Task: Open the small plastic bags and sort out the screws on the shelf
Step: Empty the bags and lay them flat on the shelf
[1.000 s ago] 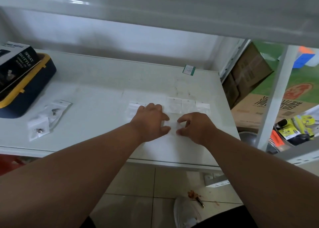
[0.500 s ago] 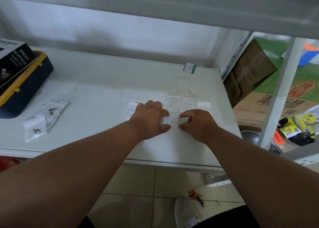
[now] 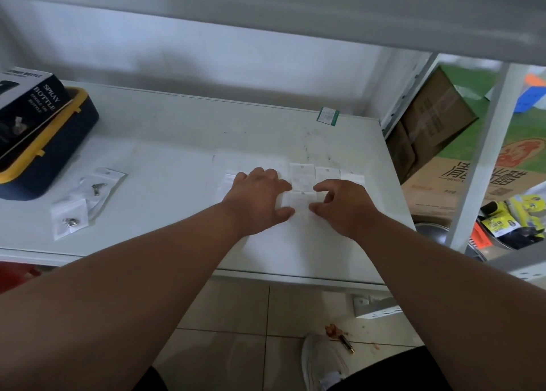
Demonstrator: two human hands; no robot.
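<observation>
A flat, clear small plastic bag lies on the white shelf between my hands. My left hand rests palm down on the shelf, its thumb and forefinger touching the bag's left edge. My right hand is loosely curled, with thumb tip and forefinger tip at the bag's right edge. Behind it lies a row of flat bags, and another bag is partly under my left hand. At the left, two bags with screws overlap.
A black spray-bottle box lies on a blue and yellow case at the far left. A green-edged label sits near the shelf's back right. White shelf posts, cardboard boxes and clutter stand to the right.
Both hands stay at the same bag. My right forefinger has spread away from the thumb. The view has shifted slightly.
</observation>
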